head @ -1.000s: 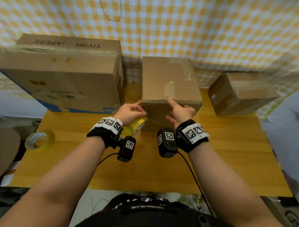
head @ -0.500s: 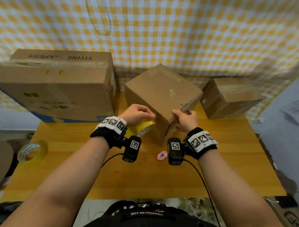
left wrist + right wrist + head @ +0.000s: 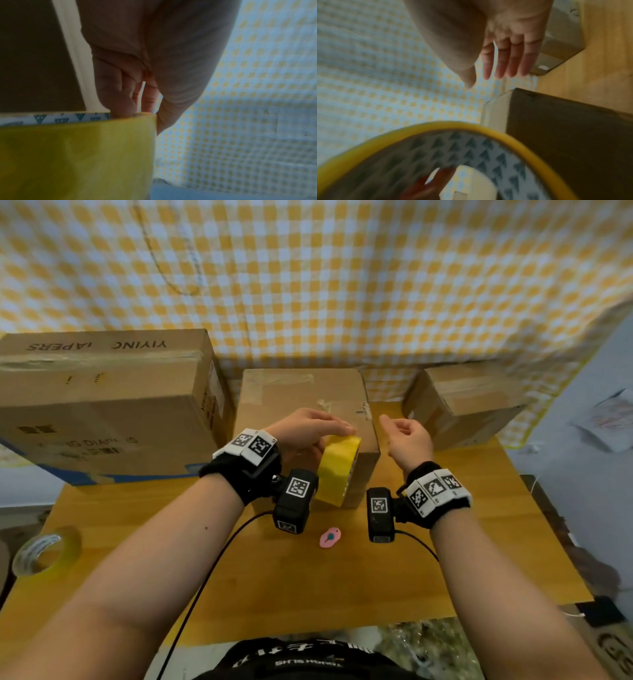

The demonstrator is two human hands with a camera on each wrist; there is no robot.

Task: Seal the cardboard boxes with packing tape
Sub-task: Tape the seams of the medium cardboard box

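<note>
The head view is evenly and softly lit, with wide-angle bending at its edges. Both wrist views are dimmer and blurred; the right hand (image 3: pixel 503 44) smears, and the tape roll (image 3: pixel 77 159) is out of focus.

Large box (image 3: pixel 102 412) crowds middle box (image 3: pixel 301 395) left; right side open.
</note>
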